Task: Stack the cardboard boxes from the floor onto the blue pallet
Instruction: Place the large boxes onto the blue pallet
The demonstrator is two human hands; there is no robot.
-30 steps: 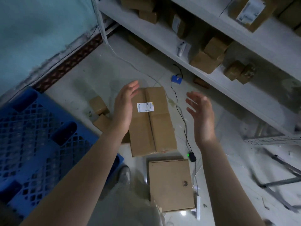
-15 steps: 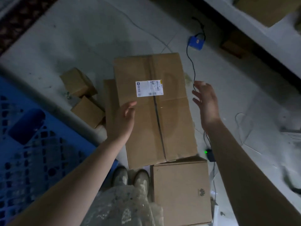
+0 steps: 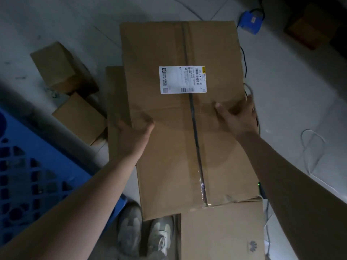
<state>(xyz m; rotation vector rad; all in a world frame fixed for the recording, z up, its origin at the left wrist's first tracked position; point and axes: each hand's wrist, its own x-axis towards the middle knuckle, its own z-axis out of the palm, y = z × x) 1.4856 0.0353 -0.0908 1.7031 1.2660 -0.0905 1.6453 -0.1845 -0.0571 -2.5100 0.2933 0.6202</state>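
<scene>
A large taped cardboard box point(image 3: 165, 147) with a white shipping label fills the middle of the view. My left hand point(image 3: 134, 135) grips its left edge, thumb on top. On the opposite edge my right hand point(image 3: 238, 117) does the same, thumb on the top face. The box rests on or just above a flatter box point(image 3: 114, 109) to its left and a logo-printed box point(image 3: 221, 231) at the bottom. Two small boxes point(image 3: 56, 66) point(image 3: 80, 117) lie on the floor to the left. The blue pallet point(image 3: 28, 166) occupies the lower left.
My shoes point(image 3: 146, 235) stand between the pallet and the logo box. A blue device point(image 3: 250, 20) with a black cable lies on the tiled floor at the upper right. White cable loops point(image 3: 311, 152) trail at the right. Another brown box point(image 3: 313, 27) sits at the top right.
The view has dropped closer to the large box. Both hands, open above it before, have come down and closed on its left and right edges.
</scene>
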